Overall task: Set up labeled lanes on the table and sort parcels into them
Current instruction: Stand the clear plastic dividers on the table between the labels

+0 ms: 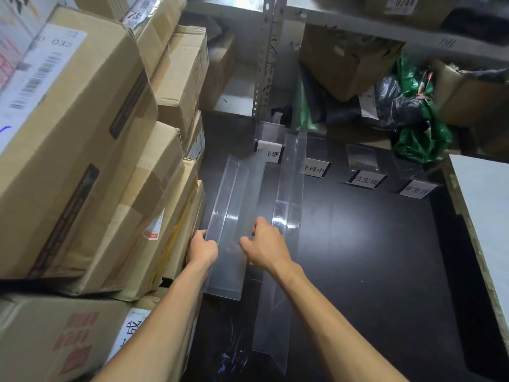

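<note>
A long clear plastic lane divider [234,199] is gripped at both sides along the left edge of the black table [371,257]. The left hand [202,248] is closed on its left long edge, fingers [199,233] curled around the rim. The right hand [264,246] is clamped on its right long edge, with the thumb laid on the panel. The sheet is thus held between the two hands, its near end reaching back past both wrists. Whether it rests on the table cannot be told. A second clear divider [289,194] is seen just beside it to the right, running towards the far edge. Four white label cards in clear stands [366,180] are lined up along that far edge. Brown cardboard boxes [82,133] are stacked against the left edge, and green and black plastic bags [421,139] are heaped by the far right corner.
</note>
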### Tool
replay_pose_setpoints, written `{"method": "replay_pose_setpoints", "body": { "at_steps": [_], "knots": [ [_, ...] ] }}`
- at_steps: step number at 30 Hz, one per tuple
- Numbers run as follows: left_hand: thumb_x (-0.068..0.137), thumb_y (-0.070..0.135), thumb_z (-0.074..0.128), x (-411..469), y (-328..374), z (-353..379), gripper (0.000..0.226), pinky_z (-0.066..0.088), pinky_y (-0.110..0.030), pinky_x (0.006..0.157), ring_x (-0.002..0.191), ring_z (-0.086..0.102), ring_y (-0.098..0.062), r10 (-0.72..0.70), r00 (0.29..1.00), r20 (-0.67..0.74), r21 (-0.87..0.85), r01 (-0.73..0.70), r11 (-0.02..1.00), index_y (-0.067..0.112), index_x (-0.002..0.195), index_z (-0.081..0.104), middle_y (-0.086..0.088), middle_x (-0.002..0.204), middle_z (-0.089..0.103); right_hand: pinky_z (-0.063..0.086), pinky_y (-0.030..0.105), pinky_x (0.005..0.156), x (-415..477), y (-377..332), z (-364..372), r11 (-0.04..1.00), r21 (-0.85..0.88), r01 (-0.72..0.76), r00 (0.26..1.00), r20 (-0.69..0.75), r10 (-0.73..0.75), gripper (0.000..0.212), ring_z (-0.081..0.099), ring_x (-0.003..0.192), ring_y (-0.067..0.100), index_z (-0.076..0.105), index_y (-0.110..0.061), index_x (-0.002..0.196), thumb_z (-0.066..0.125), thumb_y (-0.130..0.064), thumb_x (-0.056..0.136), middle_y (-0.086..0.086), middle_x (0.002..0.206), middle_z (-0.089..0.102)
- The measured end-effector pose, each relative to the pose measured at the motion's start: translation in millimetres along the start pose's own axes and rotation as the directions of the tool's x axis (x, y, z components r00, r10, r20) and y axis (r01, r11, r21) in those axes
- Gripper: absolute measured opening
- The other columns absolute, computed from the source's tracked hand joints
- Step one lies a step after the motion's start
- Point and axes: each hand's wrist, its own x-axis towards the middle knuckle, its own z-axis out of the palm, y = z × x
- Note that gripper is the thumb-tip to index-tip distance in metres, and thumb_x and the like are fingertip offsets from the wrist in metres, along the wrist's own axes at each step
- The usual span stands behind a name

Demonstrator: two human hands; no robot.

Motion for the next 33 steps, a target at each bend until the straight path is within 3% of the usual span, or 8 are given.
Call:
{"method": "replay_pose_setpoints", "body": {
  "at_steps": [3, 6, 12, 17, 19, 22, 25, 33],
  "knots": [
    [0.098, 0.006, 0.045, -6, 3, 3, 0.043, 0.045, -0.045, 0.107, 0.124, 0.055, -0.034, 0.038, 0.999, -0.01, 0.032, -0.037, 0.999, 0.012, 0.14, 0.052, -0.014, 0.139, 0.057, 0.036, 0.032, 0.056, -1, -12, -1, 0.994, -0.007, 0.105, 0.991, -0.076, -0.106, 0.014, 0.051, 0.078, 0.028, 0.041, -0.013, 0.091, 0.055, -0.017, 0.09, 0.007, 0.086, 0.056],
    [0.104, 0.018, 0.04, -15, 16, 5, 0.046, 0.031, -0.038, 0.116, 0.139, 0.043, -0.032, 0.105, 0.994, -0.022, 0.066, -0.104, 0.992, 0.013, 0.149, 0.047, -0.014, 0.153, 0.042, 0.035, 0.037, 0.06, 0, -22, -1, 0.973, -0.128, 0.193, 0.975, -0.083, -0.204, 0.014, 0.049, 0.076, 0.034, 0.041, -0.009, 0.092, 0.054, -0.014, 0.089, 0.009, 0.077, 0.053],
    [0.107, 0.03, 0.037, -22, 48, -4, 0.039, 0.036, -0.048, 0.117, 0.131, 0.052, -0.026, 0.158, 0.987, -0.038, -0.321, -0.162, 0.933, 0.016, 0.137, 0.056, -0.008, 0.14, 0.058, 0.035, 0.037, 0.06, -8, -29, -1, 0.936, -0.23, 0.265, 0.953, -0.084, -0.29, 0.018, 0.047, 0.071, 0.032, 0.041, -0.009, 0.088, 0.056, -0.017, 0.09, 0.002, 0.068, 0.04],
    [0.107, 0.028, 0.038, -31, 59, -5, 0.032, 0.038, -0.046, 0.116, 0.127, 0.054, -0.025, 0.201, 0.979, -0.029, -0.355, -0.199, 0.914, 0.018, 0.131, 0.057, -0.005, 0.131, 0.06, 0.022, 0.032, 0.046, -13, -36, -5, 0.917, -0.305, 0.256, 0.949, -0.103, -0.3, 0.031, 0.036, 0.057, 0.026, 0.035, -0.009, 0.064, 0.057, -0.018, 0.084, 0.005, 0.061, 0.038],
    [0.104, 0.031, 0.04, -37, 59, -4, 0.029, 0.04, -0.048, 0.114, 0.125, 0.056, -0.027, 0.218, 0.976, -0.006, -0.345, -0.206, 0.916, 0.02, 0.125, 0.058, -0.005, 0.126, 0.061, 0.026, 0.033, 0.05, -13, -31, -5, 0.922, -0.303, 0.242, 0.954, -0.101, -0.284, 0.024, 0.04, 0.062, 0.029, 0.038, -0.01, 0.071, 0.055, -0.017, 0.085, 0.004, 0.062, 0.038],
    [0.102, 0.034, 0.04, -43, 51, 2, 0.044, 0.038, -0.048, 0.115, 0.13, 0.053, -0.029, 0.228, 0.973, 0.046, -0.275, -0.207, 0.939, 0.012, 0.138, 0.055, -0.012, 0.139, 0.058, 0.037, 0.036, 0.062, -13, -20, -4, 0.924, -0.3, 0.237, 0.955, -0.101, -0.278, 0.017, 0.05, 0.072, 0.034, 0.039, -0.01, 0.093, 0.055, -0.016, 0.089, 0.004, 0.07, 0.046],
    [0.106, 0.027, 0.038, -48, 42, 7, 0.043, 0.035, -0.047, 0.117, 0.135, 0.049, -0.027, 0.211, 0.973, 0.098, -0.224, -0.185, 0.957, 0.013, 0.146, 0.048, -0.01, 0.147, 0.052, 0.043, 0.038, 0.065, -13, -14, -3, 0.924, -0.279, 0.261, 0.945, -0.122, -0.304, 0.02, 0.059, 0.076, 0.038, 0.035, -0.013, 0.097, 0.054, -0.018, 0.092, 0.009, 0.078, 0.056],
    [0.102, 0.034, 0.052, -54, 35, 9, 0.05, 0.041, -0.037, 0.111, 0.125, 0.053, -0.019, 0.215, 0.968, 0.133, -0.186, -0.188, 0.964, 0.017, 0.148, 0.045, -0.006, 0.144, 0.054, 0.041, 0.036, 0.067, -19, -4, 3, 0.924, -0.269, 0.271, 0.932, -0.168, -0.323, 0.023, 0.057, 0.075, 0.027, 0.041, -0.016, 0.112, 0.047, -0.036, 0.103, 0.001, 0.087, 0.058]
  ]
}}
